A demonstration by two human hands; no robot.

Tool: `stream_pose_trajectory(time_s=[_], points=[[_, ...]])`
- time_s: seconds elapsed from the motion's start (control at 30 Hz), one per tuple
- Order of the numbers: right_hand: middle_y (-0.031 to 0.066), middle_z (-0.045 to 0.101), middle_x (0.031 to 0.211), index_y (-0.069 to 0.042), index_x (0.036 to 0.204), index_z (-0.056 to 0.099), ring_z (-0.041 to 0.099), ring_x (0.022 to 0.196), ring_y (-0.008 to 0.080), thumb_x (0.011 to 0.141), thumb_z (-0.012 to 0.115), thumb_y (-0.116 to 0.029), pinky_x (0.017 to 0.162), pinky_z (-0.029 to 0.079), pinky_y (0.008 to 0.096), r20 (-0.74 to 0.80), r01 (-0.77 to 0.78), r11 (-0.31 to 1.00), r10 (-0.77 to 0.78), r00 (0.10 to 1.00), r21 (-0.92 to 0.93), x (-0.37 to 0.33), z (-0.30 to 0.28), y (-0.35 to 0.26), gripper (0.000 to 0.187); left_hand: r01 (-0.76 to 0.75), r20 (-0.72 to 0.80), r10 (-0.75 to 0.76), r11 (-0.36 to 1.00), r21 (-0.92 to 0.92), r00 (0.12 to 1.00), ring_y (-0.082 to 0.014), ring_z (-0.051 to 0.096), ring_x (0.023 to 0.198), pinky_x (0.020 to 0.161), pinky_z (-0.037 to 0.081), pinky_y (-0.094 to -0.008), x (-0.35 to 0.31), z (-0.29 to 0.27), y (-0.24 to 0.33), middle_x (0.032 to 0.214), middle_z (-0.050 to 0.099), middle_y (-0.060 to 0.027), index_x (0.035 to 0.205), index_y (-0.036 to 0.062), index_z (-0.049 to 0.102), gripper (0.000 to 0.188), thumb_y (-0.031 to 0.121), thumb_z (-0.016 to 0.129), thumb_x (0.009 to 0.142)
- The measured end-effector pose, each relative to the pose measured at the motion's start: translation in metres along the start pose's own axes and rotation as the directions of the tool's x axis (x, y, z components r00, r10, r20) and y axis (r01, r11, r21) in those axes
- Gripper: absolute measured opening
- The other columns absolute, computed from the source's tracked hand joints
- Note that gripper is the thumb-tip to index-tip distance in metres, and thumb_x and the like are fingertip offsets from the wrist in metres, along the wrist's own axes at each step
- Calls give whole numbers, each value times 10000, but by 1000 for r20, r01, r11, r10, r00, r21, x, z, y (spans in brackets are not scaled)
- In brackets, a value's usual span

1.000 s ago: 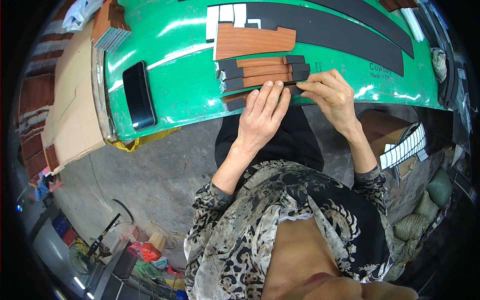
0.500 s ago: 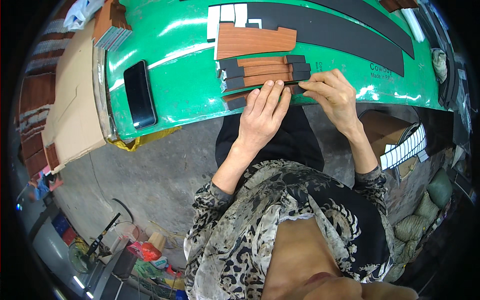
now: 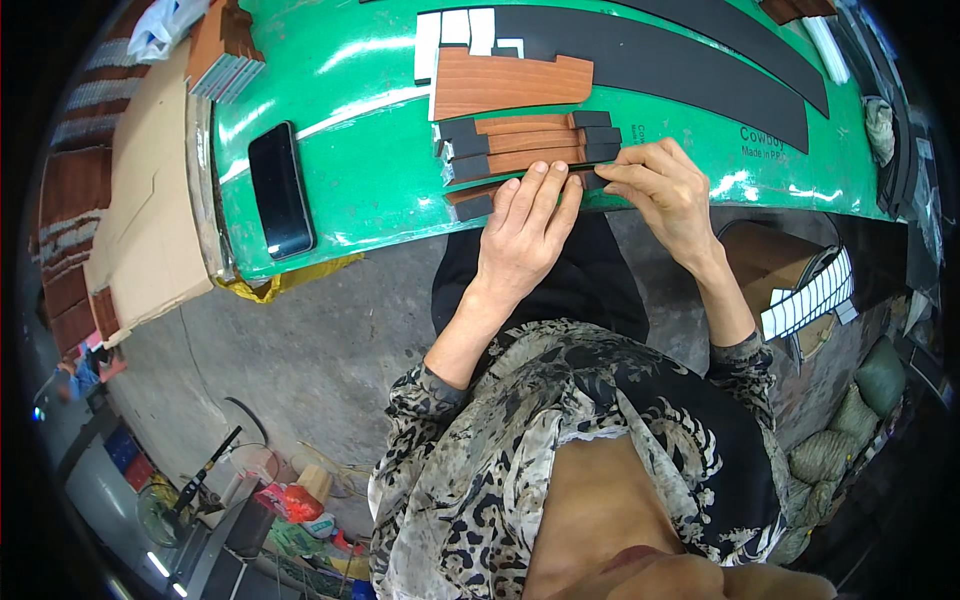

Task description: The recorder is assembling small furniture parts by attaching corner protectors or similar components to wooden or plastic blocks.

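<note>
A narrow wood-grain strip with black pads at its ends [image 3: 474,205] lies close to the front edge of a green table [image 3: 370,185]. My left hand [image 3: 522,228] rests on this strip with its fingers stretched out, covering its middle. At the strip's right end, my right hand [image 3: 668,195] pinches the black pad there between thumb and forefinger. Just beyond lie several similar brown strips with black ends [image 3: 530,142], side by side. Farther back is a wider wood-grain piece [image 3: 512,82] with a notched upper edge.
Long black sheets [image 3: 670,70] reach across the back of the table, with white squares [image 3: 455,35] at their left end. A black phone [image 3: 280,190] lies to the left, near stacked brown pieces [image 3: 225,50] and cardboard [image 3: 145,190]. A box [image 3: 765,250] stands below the table at right.
Almost nothing differs. My right hand has shifted very slightly left at the strip's end, while my left hand stays in place.
</note>
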State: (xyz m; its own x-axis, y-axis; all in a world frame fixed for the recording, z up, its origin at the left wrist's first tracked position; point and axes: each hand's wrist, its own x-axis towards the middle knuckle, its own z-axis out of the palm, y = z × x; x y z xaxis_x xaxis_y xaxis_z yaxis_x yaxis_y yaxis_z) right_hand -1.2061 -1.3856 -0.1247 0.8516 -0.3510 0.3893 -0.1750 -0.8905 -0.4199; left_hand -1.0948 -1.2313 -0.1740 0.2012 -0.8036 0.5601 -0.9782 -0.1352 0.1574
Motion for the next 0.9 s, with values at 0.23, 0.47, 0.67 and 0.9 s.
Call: stream_pose_trajectory(time_s=[0.23, 0.47, 0.67, 0.9], points=[[-35, 612, 803, -152, 872, 706, 549, 712, 151, 622, 749, -119, 581, 487, 278, 6, -3, 1000, 3, 1000, 13, 0, 8, 3, 257, 7, 1, -7, 1000, 10, 1000, -227, 530, 1115, 965, 348, -375, -3, 5, -2, 1166, 588, -72, 1103, 105, 611, 311, 101, 556, 797], [-13, 627, 830, -134, 906, 702, 566, 744, 158, 621, 746, -112, 602, 490, 284, 1, -10, 998, 10, 1000, 57, -7, 8, 5, 290, 12, 16, -13, 1000, 12, 1000, -226, 528, 1117, 966, 347, -376, -4, 3, 2, 1171, 587, -72, 1093, 102, 617, 298, 100, 565, 800], [22, 651, 889, -118, 973, 696, 574, 782, 190, 637, 745, -98, 663, 489, 307, -76, -126, 977, 141, 987, 174, -20, -3, 17, 340, -8, 23, 8, 1000, 10, 1000, -228, 532, 1105, 952, 355, -378, -1, 3, 1, 1168, 585, -70, 1084, 99, 619, 297, 97, 588, 788], [12, 642, 860, -128, 932, 700, 572, 759, 178, 654, 743, -94, 649, 491, 299, -88, -91, 986, 104, 991, 141, -26, 9, 19, 284, 13, 8, -13, 1000, 25, 1000, -236, 516, 1110, 946, 354, -399, 2, 7, 5, 1164, 576, -76, 1096, 113, 616, 315, 103, 591, 782]])
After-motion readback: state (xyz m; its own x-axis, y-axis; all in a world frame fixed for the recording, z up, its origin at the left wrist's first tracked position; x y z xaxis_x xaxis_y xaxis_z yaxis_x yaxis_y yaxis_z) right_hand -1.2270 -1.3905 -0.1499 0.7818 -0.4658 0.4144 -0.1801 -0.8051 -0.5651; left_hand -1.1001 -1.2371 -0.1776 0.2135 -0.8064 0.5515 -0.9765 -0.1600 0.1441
